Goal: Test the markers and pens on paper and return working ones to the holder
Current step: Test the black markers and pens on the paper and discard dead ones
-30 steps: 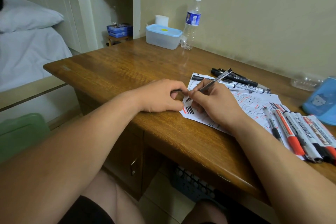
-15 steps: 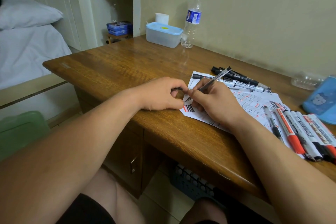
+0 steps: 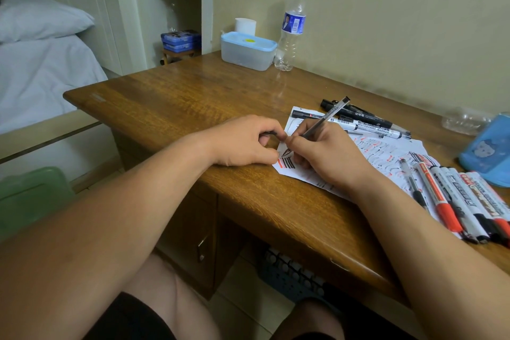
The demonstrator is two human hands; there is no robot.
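My right hand (image 3: 325, 157) grips a clear-barrelled black pen (image 3: 328, 116), its tip down on the left corner of a white paper (image 3: 386, 152) covered in red and black test strokes. Beside it my left hand (image 3: 242, 143) rests on the desk and pinches a small dark thing, probably the pen's cap (image 3: 269, 133), at the paper's edge. A row of red and black markers (image 3: 463, 199) lies on the paper's right end. More black markers (image 3: 367, 121) lie behind the paper. A blue holder (image 3: 488, 154) lies at the far right.
The wooden desk (image 3: 193, 99) carries a lidded plastic box (image 3: 248, 51) and a water bottle (image 3: 292, 30) at the back by the wall. A crumpled clear plastic bit (image 3: 463, 120) sits near the holder. A bed lies to the left, a green bin below it.
The pen's tip has shifted slightly over the paper's corner. Both hands stay in the same place.
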